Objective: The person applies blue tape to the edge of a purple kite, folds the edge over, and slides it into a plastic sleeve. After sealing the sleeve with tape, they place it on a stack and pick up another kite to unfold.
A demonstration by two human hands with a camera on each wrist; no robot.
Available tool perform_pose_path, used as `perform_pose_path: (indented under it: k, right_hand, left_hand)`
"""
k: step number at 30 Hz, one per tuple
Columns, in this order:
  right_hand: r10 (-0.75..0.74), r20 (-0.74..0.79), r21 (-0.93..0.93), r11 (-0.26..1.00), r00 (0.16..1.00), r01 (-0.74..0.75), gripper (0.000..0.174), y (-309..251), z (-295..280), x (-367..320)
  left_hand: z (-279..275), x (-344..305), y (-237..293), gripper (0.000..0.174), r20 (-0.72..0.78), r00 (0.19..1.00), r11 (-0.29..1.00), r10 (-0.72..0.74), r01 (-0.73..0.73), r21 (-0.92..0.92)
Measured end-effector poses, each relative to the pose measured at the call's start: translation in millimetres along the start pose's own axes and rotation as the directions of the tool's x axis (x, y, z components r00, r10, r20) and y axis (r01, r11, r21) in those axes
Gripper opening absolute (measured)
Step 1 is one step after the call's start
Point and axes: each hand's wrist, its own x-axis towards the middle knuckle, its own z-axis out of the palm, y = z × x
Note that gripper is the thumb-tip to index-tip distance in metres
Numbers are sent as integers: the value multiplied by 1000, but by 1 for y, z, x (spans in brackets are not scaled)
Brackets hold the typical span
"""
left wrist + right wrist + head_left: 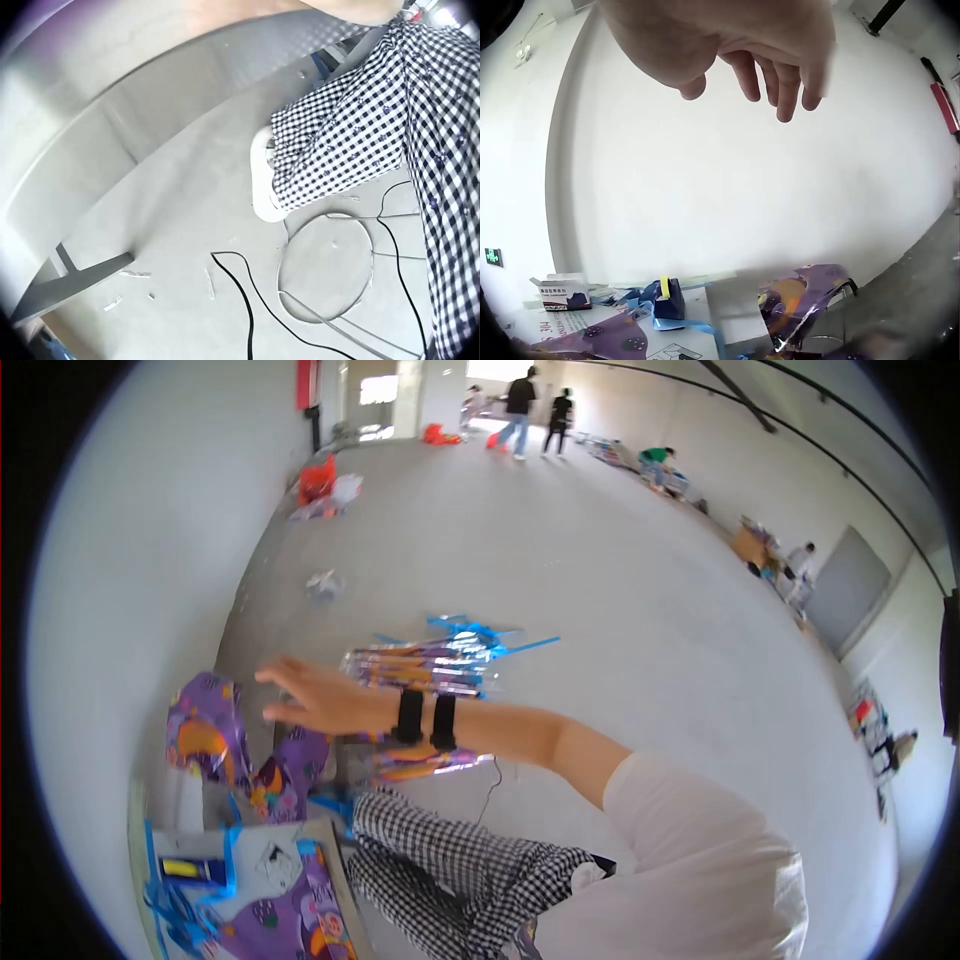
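My right hand (325,697) reaches out to the left with its fingers apart and holds nothing. In the right wrist view, the same hand (742,49) hangs in front of the white wall, fingers loosely bent downward. Below it a purple printed plastic sheet (205,730) is draped beside the table. On the tabletop (262,842) lie another purple printed sheet (275,925), blue ribbon (180,920) and a dark blue tape dispenser (669,304) with a yellow top. Only a bit of my left hand (360,7) appears, at the table's edge; its fingers are hidden.
Shiny purple and orange packs (425,665) with blue ribbon lie on the floor. A small box (564,292) stands on the table. Under it are a round stool base (326,268) and a black cable (244,300). Several people, including one in black (520,400), are farther off.
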Motion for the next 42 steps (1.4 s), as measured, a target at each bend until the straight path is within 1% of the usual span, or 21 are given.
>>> perform_pose_path:
  k: [2, 3, 4, 6, 7, 9, 11, 12, 13, 15, 18, 20, 21, 25, 26, 29, 33, 35, 38, 39, 42]
  right_hand:
    - [-53, 5, 70, 996, 999, 52, 46, 4, 35, 32]
    - [-95, 10, 104, 990, 995, 94, 46, 11, 53, 58]
    - [-99, 54, 68, 993, 994, 95, 46, 20, 75, 83]
    - [-55, 143, 14, 998, 988, 53, 47, 34, 126, 129]
    - [-9, 184, 3, 1000, 983, 9, 47, 41, 153, 149]
    - [16, 296, -87, 996, 955, 10, 45, 53, 211, 191]
    - [-132, 317, -142, 972, 939, 185, 39, 91, 291, 227]
    - [-185, 272, -121, 967, 944, 225, 34, 106, 329, 237]
    - [-159, 333, -124, 970, 930, 210, 35, 131, 371, 248]
    - [-147, 413, -145, 964, 899, 224, 38, 132, 409, 248]
    - [-316, 401, -85, 922, 860, 379, 34, 144, 472, 243]
    - [-333, 446, -130, 894, 831, 428, 31, 141, 511, 246]
    - [-340, 470, -151, 878, 815, 453, 30, 140, 529, 247]
    - [-386, 575, -287, 731, 721, 620, 29, 132, 599, 279]
    - [-365, 609, -311, 706, 704, 636, 28, 129, 613, 284]
    - [-334, 668, -349, 648, 665, 677, 25, 128, 650, 300]
    - [-364, 588, -397, 648, 722, 650, 22, 122, 670, 300]
    - [-339, 585, -455, 614, 736, 645, 21, 102, 643, 310]
    - [-543, 480, -419, 548, 689, 724, 18, 107, 613, 331]
    - [-509, 537, -418, 532, 673, 736, 16, 105, 602, 338]
    - [-546, 491, -445, 512, 679, 734, 15, 93, 566, 351]
  left_hand:
    - [-14, -3, 9, 74, 20, 999, 995, -36, 38, -92]
    - [-9, -3, 6, 74, 88, 995, 999, -47, 48, -8]
    - [-2, -4, 2, 75, 165, 984, 996, -65, 54, 72]
    - [21, -13, 2, 68, -41, 998, 995, -52, 48, -89]
    - [17, -14, 3, 68, -13, 998, 992, -60, 58, -110]
    - [0, -13, 12, 68, 71, 991, 982, -111, 121, -145]
    - [-2, -18, 18, 66, 125, 979, 969, -161, 180, -169]
    - [-2, -17, 17, 65, 128, 977, 964, -173, 194, -180]
    - [-1, -16, 19, 64, 124, 977, 961, -174, 196, -196]
    - [14, -24, 17, 62, 94, 984, 968, -153, 168, -184]
    - [16, -27, 16, 58, 46, 991, 982, -127, 132, -134]
    - [12, -23, 16, 56, 26, 991, 980, -130, 132, -149]
    - [7, -22, 17, 52, 52, 985, 971, -162, 168, -169]
    - [8, -21, 14, 50, 20, 988, 974, -155, 156, -166]
    - [6, -20, 15, 49, 3, 988, 973, -153, 151, -174]
    - [3, -18, 12, 47, -21, 989, 977, -147, 142, -156]
    - [-1, -17, 11, 48, 23, 987, 972, -160, 161, -170]
    - [-3, -16, 12, 49, 37, 987, 972, -158, 162, -170]
    - [-1, -18, 13, 50, 28, 985, 972, -170, 173, -161]
    - [-1, -17, 13, 50, 30, 985, 973, -169, 171, -155]
    - [-2, -20, 14, 52, 33, 985, 973, -168, 171, -154]
